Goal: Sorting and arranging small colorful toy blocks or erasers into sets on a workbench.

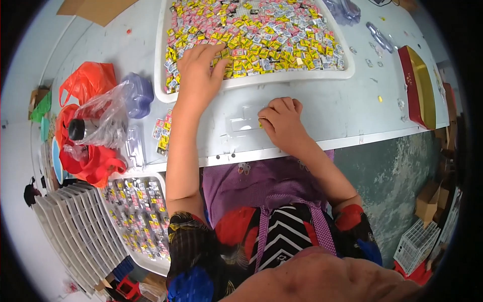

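Observation:
A white tray point(221, 82) holds a heap of small yellow, pink and pale packets point(261, 48). My left hand point(198, 68) reaches over its near left corner, touching or just above the packets. Its thumb stands apart from the bent fingers, and I see nothing between them. On the table nearer to me, my right hand point(283, 121) is closed with the fingers curled. A bit of a small yellow packet point(260, 124) shows at its fingertips, the rest hidden. Right beside those fingertips lies a clear plastic blister tray point(242, 121).
Left of my left forearm are a small group of packets point(163, 133), clear plastic shells point(135, 146), red bags point(90, 80) and a dark-capped bottle point(83, 129). Lower left, a second tray point(163, 189) carries filled packs beside stacked white trays point(75, 226). An open red-and-gold box point(415, 88) stands right.

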Action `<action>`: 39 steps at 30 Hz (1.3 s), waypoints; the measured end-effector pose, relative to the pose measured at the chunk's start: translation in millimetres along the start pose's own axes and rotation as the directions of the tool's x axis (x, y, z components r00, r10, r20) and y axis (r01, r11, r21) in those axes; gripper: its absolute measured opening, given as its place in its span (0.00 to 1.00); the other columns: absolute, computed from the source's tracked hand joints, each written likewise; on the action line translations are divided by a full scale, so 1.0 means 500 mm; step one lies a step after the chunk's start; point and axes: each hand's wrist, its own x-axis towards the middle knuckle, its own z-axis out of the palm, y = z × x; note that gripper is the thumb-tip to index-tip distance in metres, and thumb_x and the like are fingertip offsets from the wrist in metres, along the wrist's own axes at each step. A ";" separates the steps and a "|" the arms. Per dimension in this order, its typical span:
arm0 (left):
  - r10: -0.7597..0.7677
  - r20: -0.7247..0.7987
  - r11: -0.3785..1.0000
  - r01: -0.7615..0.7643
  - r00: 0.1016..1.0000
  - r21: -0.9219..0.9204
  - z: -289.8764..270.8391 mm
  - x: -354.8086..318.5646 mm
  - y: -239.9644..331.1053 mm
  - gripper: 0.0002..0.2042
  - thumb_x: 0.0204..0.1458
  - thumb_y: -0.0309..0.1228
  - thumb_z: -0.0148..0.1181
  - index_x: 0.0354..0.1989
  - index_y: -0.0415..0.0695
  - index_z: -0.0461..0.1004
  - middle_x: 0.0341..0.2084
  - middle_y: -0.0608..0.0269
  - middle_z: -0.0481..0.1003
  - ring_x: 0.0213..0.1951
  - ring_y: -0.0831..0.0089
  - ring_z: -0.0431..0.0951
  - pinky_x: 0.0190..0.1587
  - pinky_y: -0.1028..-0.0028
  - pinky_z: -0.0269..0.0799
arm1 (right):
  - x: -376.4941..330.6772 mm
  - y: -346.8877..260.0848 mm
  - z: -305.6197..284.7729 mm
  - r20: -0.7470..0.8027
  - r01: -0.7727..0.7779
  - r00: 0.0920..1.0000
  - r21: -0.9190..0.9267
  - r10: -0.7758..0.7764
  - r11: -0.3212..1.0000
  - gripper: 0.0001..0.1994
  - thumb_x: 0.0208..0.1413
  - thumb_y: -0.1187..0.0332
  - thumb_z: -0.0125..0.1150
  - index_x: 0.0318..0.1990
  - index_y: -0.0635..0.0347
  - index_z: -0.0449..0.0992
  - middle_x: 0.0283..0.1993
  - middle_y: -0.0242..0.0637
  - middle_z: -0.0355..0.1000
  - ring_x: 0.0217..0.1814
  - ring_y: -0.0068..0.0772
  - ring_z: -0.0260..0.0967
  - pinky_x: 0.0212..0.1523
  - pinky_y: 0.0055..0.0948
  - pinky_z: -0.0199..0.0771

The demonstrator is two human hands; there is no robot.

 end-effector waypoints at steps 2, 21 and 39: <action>0.032 -0.025 0.999 -0.032 0.999 -0.009 0.005 0.008 -0.007 0.13 0.47 0.29 0.63 0.44 0.47 0.77 0.39 0.59 0.75 0.45 0.60 0.71 0.49 0.62 0.61 | 0.002 -0.005 -0.003 0.007 0.029 1.000 -0.017 -0.029 0.999 0.06 0.47 0.72 0.61 0.34 0.49 0.76 0.37 0.30 0.65 0.47 0.37 0.60 0.53 0.44 0.52; 0.194 0.262 0.967 -0.229 0.945 0.108 0.162 0.146 -0.032 0.07 0.50 0.27 0.57 0.36 0.44 0.80 0.38 0.57 0.75 0.44 0.54 0.72 0.46 0.60 0.69 | 0.332 0.273 -0.127 0.140 0.161 0.984 -0.413 -0.112 0.896 0.10 0.55 0.74 0.57 0.45 0.59 0.77 0.42 0.41 0.75 0.45 0.42 0.69 0.49 0.36 0.67; -0.389 0.351 0.827 0.491 0.851 -0.273 0.044 -0.210 0.130 0.05 0.50 0.23 0.62 0.33 0.36 0.77 0.27 0.56 0.78 0.29 0.73 0.78 0.33 0.75 0.72 | 0.055 0.016 -0.110 0.149 -0.261 0.965 0.446 0.216 0.856 0.07 0.55 0.79 0.58 0.41 0.64 0.76 0.37 0.33 0.73 0.38 0.23 0.72 0.43 0.23 0.70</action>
